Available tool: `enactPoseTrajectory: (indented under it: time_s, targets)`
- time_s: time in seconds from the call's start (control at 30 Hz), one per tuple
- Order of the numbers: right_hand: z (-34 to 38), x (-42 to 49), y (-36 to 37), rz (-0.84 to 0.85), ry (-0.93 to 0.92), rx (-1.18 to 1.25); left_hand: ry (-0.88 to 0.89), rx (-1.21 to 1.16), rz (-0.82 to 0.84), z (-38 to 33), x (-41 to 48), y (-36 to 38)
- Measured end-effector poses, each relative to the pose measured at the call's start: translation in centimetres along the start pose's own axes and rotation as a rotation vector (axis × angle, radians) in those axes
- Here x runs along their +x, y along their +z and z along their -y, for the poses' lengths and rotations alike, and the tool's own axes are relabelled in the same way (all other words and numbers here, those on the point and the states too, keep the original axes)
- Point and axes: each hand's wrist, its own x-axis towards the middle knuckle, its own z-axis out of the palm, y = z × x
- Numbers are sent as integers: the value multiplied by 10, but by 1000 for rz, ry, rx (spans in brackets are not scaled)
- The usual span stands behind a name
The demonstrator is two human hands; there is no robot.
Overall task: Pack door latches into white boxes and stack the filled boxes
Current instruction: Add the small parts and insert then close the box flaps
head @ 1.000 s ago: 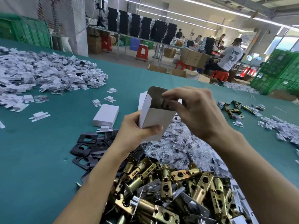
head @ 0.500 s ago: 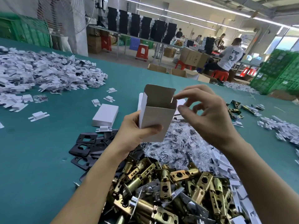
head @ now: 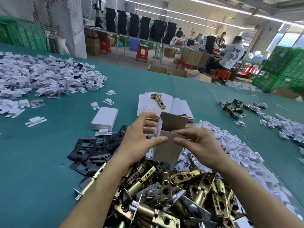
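Observation:
I hold a small white box (head: 167, 150) upright above the green table, its top flap (head: 174, 120) standing open. My left hand (head: 139, 140) grips the box's left side, thumb across the front. My right hand (head: 197, 142) pinches the right side, thumb on the front flap. The box's contents are hidden. A heap of brass door latches (head: 164, 186) lies directly below. One closed white box (head: 104, 118) rests on the table to the left. A single latch (head: 158, 100) lies on a stack of flat white box blanks (head: 146, 104) behind.
Black strike plates (head: 87, 150) lie left of the latch heap. White plastic parts (head: 238, 145) are piled on the right and in a large heap (head: 41, 78) at far left. Loose latches (head: 233, 107) sit at the right. Workers and green crates (head: 283, 69) stand beyond the table.
My right hand came off the box's open top and now pinches the front right side. The box dropped lower and closer to the latch heap.

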Motion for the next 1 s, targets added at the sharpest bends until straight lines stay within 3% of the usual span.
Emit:
enactPoseTrajectory:
  time_s: [0.07,0.27,0.5,0.73,1.0]
  targets:
    - [-9,-2,3,-12,37,-6,106,-21,-94,2,-1,-1]
    - [-11,-1,3,35,50,-9,113,10,31,9,-2,7]
    - [3,2,5,-168,-32,265,51,-172,98,8,0,6]
    - [1,5,2,-195,20,96,33,-255,74,4,-2,7]
    - [3,5,4,-199,-75,-114,66,-186,18,3,-2,6]
